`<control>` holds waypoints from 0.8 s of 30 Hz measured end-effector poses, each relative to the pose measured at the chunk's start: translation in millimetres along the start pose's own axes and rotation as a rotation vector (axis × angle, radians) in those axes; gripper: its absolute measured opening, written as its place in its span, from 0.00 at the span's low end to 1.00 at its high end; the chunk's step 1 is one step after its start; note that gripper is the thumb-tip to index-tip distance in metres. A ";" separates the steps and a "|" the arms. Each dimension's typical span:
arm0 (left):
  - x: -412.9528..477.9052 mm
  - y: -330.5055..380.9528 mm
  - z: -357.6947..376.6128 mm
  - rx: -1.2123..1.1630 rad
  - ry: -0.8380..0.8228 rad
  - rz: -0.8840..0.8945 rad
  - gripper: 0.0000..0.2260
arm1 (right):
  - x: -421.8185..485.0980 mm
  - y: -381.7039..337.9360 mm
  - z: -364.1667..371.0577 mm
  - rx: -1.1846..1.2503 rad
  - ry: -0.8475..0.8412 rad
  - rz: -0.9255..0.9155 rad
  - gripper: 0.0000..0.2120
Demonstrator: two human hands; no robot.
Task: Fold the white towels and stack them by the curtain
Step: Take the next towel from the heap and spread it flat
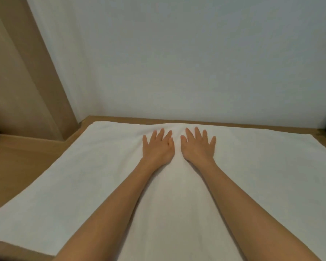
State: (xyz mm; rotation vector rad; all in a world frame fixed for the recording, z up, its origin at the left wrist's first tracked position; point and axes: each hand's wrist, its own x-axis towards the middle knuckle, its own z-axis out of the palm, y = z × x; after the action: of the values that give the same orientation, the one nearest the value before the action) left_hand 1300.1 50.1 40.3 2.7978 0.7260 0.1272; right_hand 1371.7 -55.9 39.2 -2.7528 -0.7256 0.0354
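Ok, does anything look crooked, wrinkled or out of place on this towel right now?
Nothing much stands out. The white towel lies spread flat on the wooden surface, with the left hand and right hand flat near its far edge. Only a slight rise in the cloth shows there.

1. A large white terry towel (83,185) lies spread flat on a light brown wooden surface (23,162).
2. The left hand (157,147) and right hand (198,147) press palms down, fingers straight and spread, side by side near the towel's far edge.
3. A plain white wall (177,63) stands beyond, with a beige curtain (17,81) at the far left.
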 end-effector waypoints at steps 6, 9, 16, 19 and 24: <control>9.6 -51.6 -11.5 0.077 0.046 -0.080 0.23 | 4.6 1.5 2.2 -0.045 -0.036 0.006 0.30; 11.9 -71.3 -18.3 0.077 0.060 -0.165 0.24 | 5.6 2.1 2.0 -0.057 -0.030 0.008 0.31; 13.0 -105.0 -34.7 0.104 0.107 -0.337 0.29 | 6.2 0.9 3.7 -0.062 -0.016 0.023 0.31; 17.4 -117.7 -46.0 0.107 0.091 -0.347 0.32 | 6.3 1.5 4.9 -0.061 -0.008 0.026 0.31; 26.8 -137.5 -59.6 0.021 -0.002 -0.364 0.29 | 8.7 1.2 5.8 -0.071 -0.007 0.027 0.31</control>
State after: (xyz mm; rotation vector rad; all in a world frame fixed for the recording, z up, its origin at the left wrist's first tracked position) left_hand 1250.5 192.3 62.7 2.6302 1.2239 0.0502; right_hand 1379.3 -51.0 33.8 -2.8317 -0.7049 0.0252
